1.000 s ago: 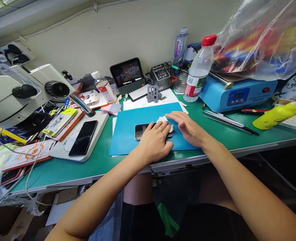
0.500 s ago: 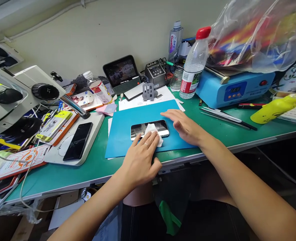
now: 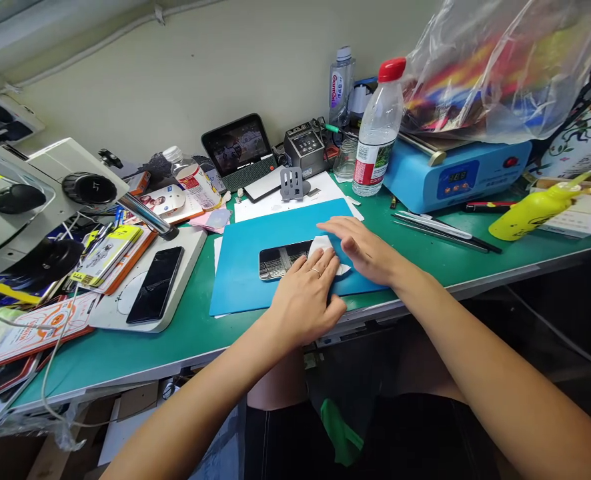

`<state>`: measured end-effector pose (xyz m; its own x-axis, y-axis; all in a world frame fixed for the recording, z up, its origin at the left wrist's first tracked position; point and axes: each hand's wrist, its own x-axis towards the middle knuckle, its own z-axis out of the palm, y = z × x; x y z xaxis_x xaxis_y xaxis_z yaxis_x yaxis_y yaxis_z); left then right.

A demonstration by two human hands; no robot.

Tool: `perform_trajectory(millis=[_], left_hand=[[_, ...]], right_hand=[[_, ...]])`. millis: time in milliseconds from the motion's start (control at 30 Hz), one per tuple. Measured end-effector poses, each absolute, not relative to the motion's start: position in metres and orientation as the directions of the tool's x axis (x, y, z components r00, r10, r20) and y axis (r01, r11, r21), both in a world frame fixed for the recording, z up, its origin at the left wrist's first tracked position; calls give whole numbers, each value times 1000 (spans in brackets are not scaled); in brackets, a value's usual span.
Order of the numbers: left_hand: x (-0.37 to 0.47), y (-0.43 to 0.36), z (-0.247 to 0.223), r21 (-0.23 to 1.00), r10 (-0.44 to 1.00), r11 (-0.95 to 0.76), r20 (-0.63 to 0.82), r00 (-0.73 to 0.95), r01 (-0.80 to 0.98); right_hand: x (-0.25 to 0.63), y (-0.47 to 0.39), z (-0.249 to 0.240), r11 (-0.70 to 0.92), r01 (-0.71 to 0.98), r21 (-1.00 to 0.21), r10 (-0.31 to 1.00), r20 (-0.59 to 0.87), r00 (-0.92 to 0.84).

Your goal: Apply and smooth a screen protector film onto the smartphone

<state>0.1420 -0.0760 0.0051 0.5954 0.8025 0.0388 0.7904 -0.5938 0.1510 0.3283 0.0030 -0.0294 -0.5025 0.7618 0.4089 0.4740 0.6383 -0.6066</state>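
Lengthwise across the view, a green workbench [image 3: 188,327], with a white microscope [image 3: 50,163] at the left. Near its front edge, a blue mat [image 3: 245,230]. Over the mat, two bare hands. Right hand [image 3: 365,250] open, fingers outstretched, thumb raised, nothing visible in hold; cannot tell whether touching the mat. Left hand [image 3: 308,293] palm down, fingers straight and close together, thumb spread aside, flat on a tissue [image 3: 320,244] and not clenched around it. Beneath, about mid-mat, a phone [image 3: 275,262], glossy dark face up, long axis running left to right. Nearer of the two: the left hand, already over the right part of the phone, leaving the left part bare. Right hand just beside the right end; contact there too hidden to judge. Compared with half a second ago: tissue and left hand shifted rightward from the phone's middle, right end now covered, right hand much the same in pose
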Motion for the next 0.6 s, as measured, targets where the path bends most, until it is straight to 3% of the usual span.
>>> perform_trajectory(millis=[367, 600], left_hand=[[74, -105, 5, 70, 902, -429, -24, 432, 900], [107, -84, 5, 109, 892, -452, 41, 451, 885]], right_hand=[[330, 1, -27, 613, 455, -646, 772, 366, -520], [330, 2, -25, 627, 470, -621, 767, 385, -513]])
